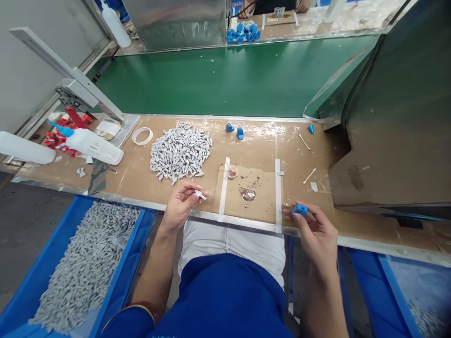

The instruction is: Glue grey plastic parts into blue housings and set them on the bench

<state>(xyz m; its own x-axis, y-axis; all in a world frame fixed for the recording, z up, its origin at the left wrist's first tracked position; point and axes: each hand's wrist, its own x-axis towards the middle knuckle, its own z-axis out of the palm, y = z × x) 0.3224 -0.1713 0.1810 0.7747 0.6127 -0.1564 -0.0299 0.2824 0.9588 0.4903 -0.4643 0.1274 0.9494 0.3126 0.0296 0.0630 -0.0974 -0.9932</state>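
A small grey piece (200, 194) is pinched in the fingers of the left hand (180, 205) and a blue block (299, 209) in those of the right hand (316, 232), both held over the counter (317, 155) edge, near the glue puddle (248, 194), with the grey heap (180, 151) within reach.

Bench top (310, 155): matt brown board, glossy tape edges. Belt (218, 80): smooth green. Block (299, 209): blue plastic, probably. Bottle (95, 145): white plastic.

A brown surface (317, 155) ran across the view, edged in metal. Behind it lay a green conveyor belt (218, 80). A grey wall panel (21, 70) stood left; a blue bin (45, 281) sat below on grey floor (17, 220).
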